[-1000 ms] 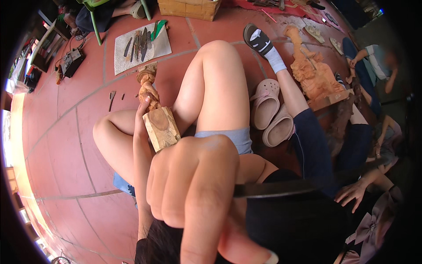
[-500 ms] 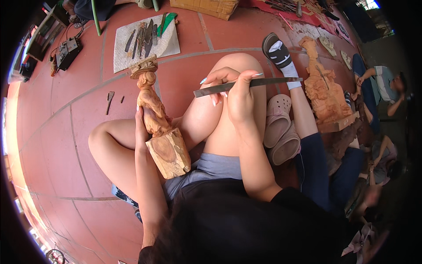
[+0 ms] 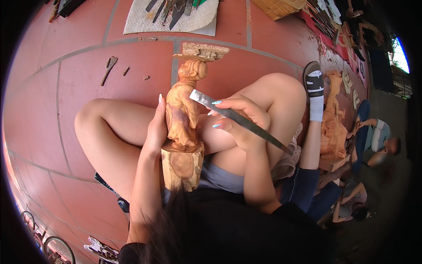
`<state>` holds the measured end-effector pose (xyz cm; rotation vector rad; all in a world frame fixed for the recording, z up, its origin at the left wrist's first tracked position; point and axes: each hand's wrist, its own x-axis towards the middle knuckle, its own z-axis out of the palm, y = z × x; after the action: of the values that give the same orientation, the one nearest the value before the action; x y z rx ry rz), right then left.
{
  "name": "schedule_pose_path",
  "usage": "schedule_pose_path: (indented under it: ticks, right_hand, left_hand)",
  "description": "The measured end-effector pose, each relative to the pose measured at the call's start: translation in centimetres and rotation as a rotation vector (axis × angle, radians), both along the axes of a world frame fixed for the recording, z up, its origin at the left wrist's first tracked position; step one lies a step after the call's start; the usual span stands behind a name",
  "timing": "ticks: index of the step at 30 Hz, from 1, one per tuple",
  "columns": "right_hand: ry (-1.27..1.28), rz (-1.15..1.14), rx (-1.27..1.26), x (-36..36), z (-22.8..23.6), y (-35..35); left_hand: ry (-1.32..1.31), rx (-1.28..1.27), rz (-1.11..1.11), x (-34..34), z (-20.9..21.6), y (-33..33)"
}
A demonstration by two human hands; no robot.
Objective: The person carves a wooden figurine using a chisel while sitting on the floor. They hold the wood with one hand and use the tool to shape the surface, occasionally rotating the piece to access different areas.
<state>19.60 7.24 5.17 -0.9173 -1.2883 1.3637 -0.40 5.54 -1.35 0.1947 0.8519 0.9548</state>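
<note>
Bracing the carving point(image 3: 182, 115) upright with your left hand point(image 3: 154, 127) wrapped round it, your right hand point(image 3: 241, 119) clamps the chisel point(image 3: 239, 119), blade angled onto its shoulder to cut.

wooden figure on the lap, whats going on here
A person sits on a red tiled floor with a carved wooden figure propped between the knees. The left hand steadies it from the side. The right hand holds a long flat metal chisel, its tip against the figure's upper body. More tools lie on a cloth ahead.
</note>
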Motion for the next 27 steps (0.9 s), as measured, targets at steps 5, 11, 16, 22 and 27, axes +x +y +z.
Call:
schedule_pose_path:
  ticks: [5,11,16,22,27]
  right_hand:
    - [-0.292,-0.102,0.319,-0.7,-0.6,0.8]
    - [-0.425,-0.155,0.441,-0.9,-0.9,1.0]
    - [-0.502,-0.154,0.422,-1.4,-0.8,1.0]
    - [-0.455,-0.201,0.399,-1.7,-0.9,0.8]
    - [-0.479,-0.149,0.306,-1.2,-0.5,0.1]
  left_hand:
    - [-0.021,0.005,-0.003,-0.1,-0.6,0.2]
    - [0.165,0.170,-0.102,-0.6,0.7,0.2]
    - [0.182,0.182,-0.119,-0.6,0.2,0.4]
    - [0.136,0.141,-0.101,-0.6,-0.1,0.2]
    - [0.126,0.101,-0.099,-0.7,0.1,0.2]
